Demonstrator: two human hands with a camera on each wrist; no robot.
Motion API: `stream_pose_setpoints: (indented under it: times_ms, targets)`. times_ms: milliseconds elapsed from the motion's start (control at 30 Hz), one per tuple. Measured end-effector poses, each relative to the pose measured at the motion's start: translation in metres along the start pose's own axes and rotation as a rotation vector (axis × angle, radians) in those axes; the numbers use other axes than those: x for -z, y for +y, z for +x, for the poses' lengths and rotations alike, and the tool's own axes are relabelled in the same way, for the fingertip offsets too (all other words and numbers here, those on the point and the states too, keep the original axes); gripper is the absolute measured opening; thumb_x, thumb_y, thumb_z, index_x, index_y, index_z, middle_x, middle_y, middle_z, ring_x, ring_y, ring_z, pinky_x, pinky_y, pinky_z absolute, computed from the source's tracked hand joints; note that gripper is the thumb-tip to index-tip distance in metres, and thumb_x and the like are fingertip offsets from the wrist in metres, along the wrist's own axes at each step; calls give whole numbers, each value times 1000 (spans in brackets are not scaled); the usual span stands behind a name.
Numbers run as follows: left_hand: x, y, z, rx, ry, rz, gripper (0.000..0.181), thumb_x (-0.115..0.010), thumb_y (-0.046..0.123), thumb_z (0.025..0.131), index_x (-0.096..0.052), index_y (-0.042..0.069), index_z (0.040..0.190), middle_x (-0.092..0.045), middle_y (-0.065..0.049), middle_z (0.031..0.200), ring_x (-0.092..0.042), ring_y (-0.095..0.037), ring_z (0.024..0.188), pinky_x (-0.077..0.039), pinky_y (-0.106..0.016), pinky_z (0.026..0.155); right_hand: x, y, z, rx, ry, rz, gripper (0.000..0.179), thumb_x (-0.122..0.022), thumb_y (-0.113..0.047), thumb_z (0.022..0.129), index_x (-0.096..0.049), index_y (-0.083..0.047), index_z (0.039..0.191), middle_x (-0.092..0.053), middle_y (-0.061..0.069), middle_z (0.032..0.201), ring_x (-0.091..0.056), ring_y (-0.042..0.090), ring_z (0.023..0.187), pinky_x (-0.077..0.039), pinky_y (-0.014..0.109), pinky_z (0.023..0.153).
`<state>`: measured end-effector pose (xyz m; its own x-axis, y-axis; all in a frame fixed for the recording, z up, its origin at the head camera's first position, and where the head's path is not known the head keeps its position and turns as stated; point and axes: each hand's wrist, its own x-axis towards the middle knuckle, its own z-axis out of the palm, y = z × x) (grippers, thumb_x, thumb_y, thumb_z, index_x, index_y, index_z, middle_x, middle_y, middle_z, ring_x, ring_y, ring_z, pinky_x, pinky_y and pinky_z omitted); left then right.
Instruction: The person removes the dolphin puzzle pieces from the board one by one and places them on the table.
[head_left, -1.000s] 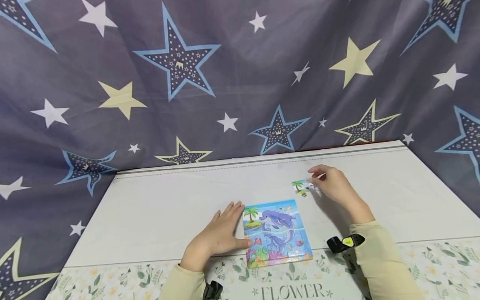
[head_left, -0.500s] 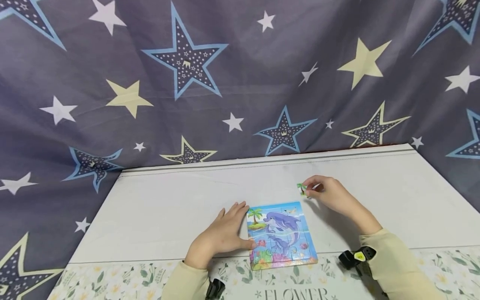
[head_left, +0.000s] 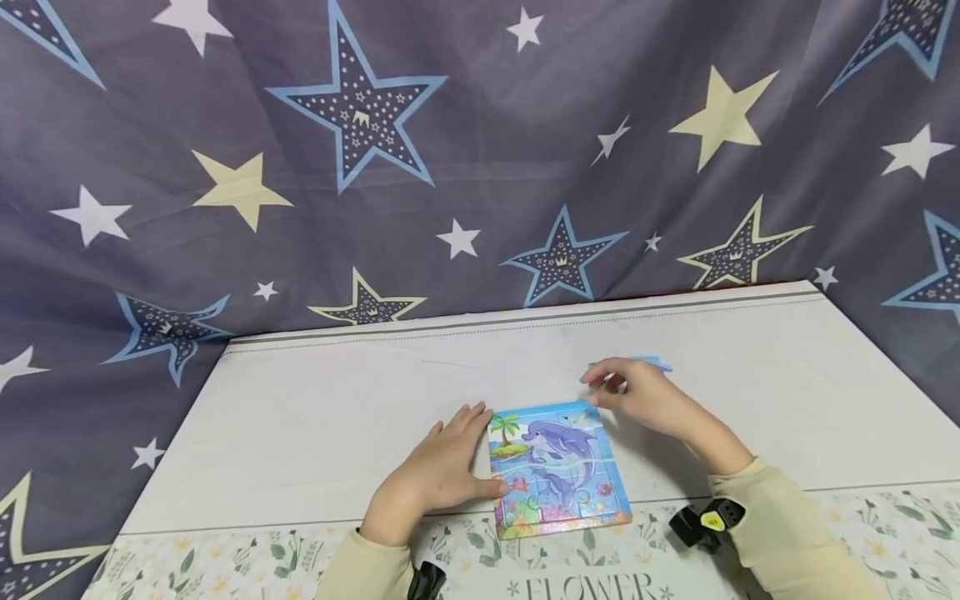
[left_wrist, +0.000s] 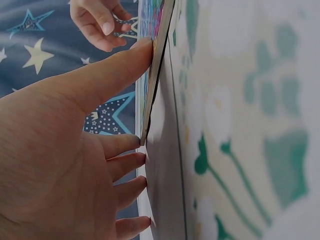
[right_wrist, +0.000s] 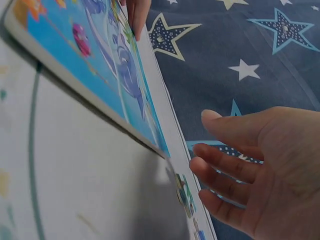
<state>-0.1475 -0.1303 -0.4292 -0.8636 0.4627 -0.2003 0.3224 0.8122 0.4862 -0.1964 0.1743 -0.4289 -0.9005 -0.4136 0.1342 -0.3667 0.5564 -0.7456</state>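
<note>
A square dolphin jigsaw puzzle [head_left: 558, 467] lies on the table with its pieces fitted together in the tray. My left hand [head_left: 438, 471] rests at its left side, thumb on the near left edge and fingers stretched along the far left corner. In the left wrist view the left thumb [left_wrist: 120, 70] presses on the puzzle's rim. My right hand [head_left: 641, 396] hovers by the far right corner. Its fingers are loosely curved with nothing between them in the right wrist view. Loose puzzle pieces [head_left: 654, 362] lie beyond that hand, partly hidden by it; more pieces [right_wrist: 185, 195] show in the right wrist view.
The white table cover [head_left: 337, 425] has a floral band [head_left: 247, 550] along its near side, with the word FLOWER printed on it. A dark curtain [head_left: 465, 150] with stars hangs behind the table's far edge.
My right hand has moved from the loose pieces towards the puzzle's far right corner. The palm-tree piece is now hidden behind it, and blue pieces show past it. The left hand stays put.
</note>
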Motion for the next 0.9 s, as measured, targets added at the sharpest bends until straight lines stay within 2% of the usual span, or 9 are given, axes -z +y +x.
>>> stream_pose_setpoints:
  times_ms: [367,600,900]
  targets:
    - [3,1,-2,4,-1,6,101,-78,47,80,-28,3,155,-21,-13,163,-16,-31,150,-12,-57,119,-14,-8,1,-34,-133,-17,31,-79,-9,84,-68,-3,113,-65,6,102,-55,18,83,-49,32,72]
    - [1,2,0,-7,-9,-1,100,-79,46,80,-28,2,155,-22,-14,162,-16,-32,150,-13,-58,119,-15,-11,-4,-7,-179,-100,42,-85,-15,78,-67,-3,114,-61,6,106,-51,18,84,-47,33,74]
    - [1,2,-2,6,-10,9,100,-79,47,81,-28,3,155,-22,-13,163,-16,-31,150,-13,-57,119,-20,-18,-6,-60,-212,-195,45,-85,-15,77,-65,-6,117,-53,4,104,-48,17,84,-45,35,75]
